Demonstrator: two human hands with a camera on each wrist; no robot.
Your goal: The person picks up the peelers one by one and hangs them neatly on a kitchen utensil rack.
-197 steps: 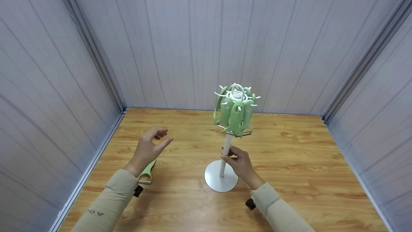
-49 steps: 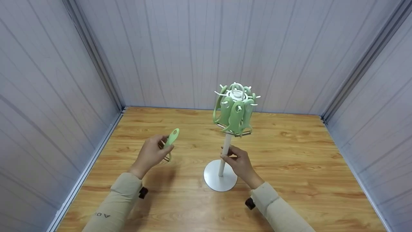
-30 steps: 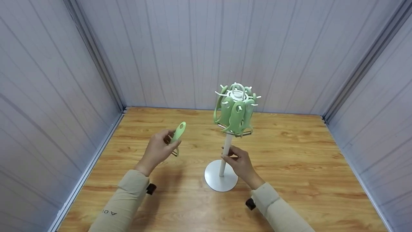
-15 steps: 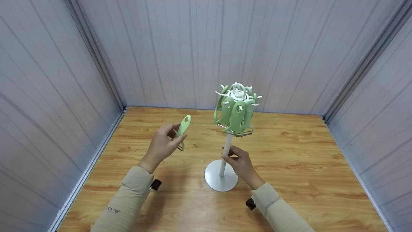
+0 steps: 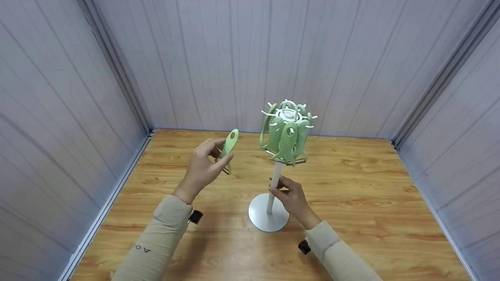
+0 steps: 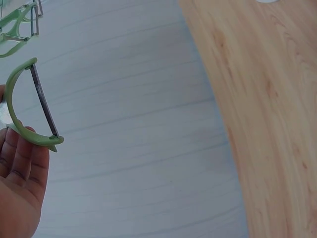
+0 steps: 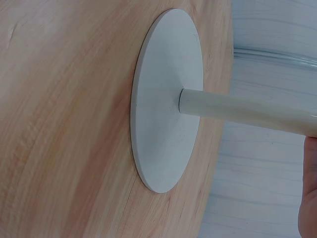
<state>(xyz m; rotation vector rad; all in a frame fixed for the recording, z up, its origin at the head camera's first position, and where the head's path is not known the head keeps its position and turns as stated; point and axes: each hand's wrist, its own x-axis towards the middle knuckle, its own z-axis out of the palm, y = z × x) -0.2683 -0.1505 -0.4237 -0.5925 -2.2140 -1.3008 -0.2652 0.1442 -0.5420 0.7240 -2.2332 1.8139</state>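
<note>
My left hand point(image 5: 205, 164) pinches a green vegetable peeler point(image 5: 230, 142) by its handle, the holed end up and the blade end down. In the left wrist view the peeler point(image 6: 15, 109) shows its curved yoke and metal blade. My right hand point(image 5: 291, 199) grips the post of a white hanging stand point(image 5: 275, 175) between thumb and fingers. Several green peelers point(image 5: 287, 144) hang from hooks around the stand's top, blades down. The held peeler is left of them, apart from the stand. The right wrist view shows the stand's round base point(image 7: 166, 104) flat on the table.
A wood-grain table point(image 5: 351, 187) lies beneath everything. Pale panel walls point(image 5: 250, 66) close in the back and both sides. Some bare white hooks point(image 5: 268, 113) stick out around the stand's top, and a loop rises from its middle.
The left hand, first empty above a peeler on the table, has taken hold of it and carried it up and right toward the stand. The right hand keeps its grip on the post.
</note>
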